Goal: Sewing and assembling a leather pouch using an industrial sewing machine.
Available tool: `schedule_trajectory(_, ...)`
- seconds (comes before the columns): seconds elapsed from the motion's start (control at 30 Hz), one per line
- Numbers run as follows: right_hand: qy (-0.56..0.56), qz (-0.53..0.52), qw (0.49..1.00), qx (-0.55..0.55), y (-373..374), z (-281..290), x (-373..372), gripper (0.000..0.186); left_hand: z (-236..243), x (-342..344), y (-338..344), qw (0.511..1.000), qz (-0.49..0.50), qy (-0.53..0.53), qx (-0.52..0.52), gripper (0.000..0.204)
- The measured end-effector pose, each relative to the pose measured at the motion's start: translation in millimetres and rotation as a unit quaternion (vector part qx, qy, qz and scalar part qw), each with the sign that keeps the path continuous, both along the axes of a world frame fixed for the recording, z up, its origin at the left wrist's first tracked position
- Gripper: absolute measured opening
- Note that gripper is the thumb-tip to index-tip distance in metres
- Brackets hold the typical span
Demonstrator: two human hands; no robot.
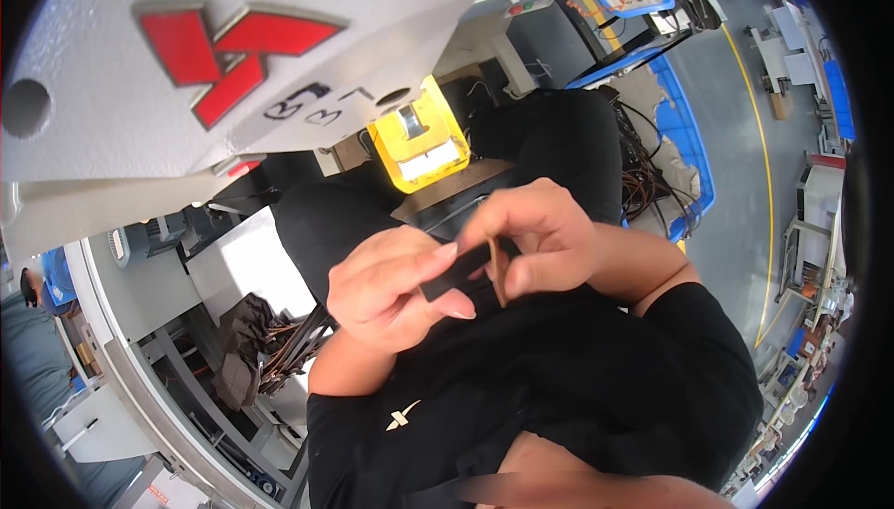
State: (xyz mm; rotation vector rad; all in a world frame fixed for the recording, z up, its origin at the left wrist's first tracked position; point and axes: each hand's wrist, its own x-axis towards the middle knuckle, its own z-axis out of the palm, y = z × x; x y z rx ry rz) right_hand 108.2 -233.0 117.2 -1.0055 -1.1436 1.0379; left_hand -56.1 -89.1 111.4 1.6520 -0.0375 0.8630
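Observation:
Both my hands meet over my lap. My left hand (396, 290) has its fingers closed on one end of a thin dark piece (461, 274), between forefinger and thumb. My right hand (545, 239) is bent over the other end, where a narrow tan strip or edge (496, 271) shows under its fingers; whether this is part of the same piece I cannot tell. Beyond my hands, between my legs, is a yellow frame or container (414, 164) with a light opening.
A large pale machine body (391, 6) with a red emblem overhangs at upper left. A blue tray (689, 174) holding brown and black cords is at my right, past it a grey floor (745, 230) with yellow lines. Dark bundled strips (261, 351) lie at my left.

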Motion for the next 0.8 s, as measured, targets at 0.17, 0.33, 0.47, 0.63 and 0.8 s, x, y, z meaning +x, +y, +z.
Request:
schedule_trajectory(0.17,0.070,-0.052,0.995,-0.048,-2,2,6,0.027,1,-2,-3,0.962,0.071,-0.003,0.265,0.051)
schedule_trajectory(0.33,0.161,-0.179,0.966,-0.093,7,14,27,0.024,-19,4,12,0.938,0.212,0.022,0.275,0.034)
schedule_trajectory(0.47,0.164,-0.224,0.958,-0.071,11,5,43,0.019,-44,20,45,0.941,0.247,0.225,-0.049,0.017)
schedule_trajectory(0.63,0.168,-0.215,0.958,-0.085,21,6,43,0.021,-44,32,55,0.952,0.199,0.196,-0.125,0.010)
schedule_trajectory(0.8,0.066,-0.230,0.965,-0.109,35,15,55,0.022,-43,28,88,0.919,0.323,0.159,-0.159,0.015)
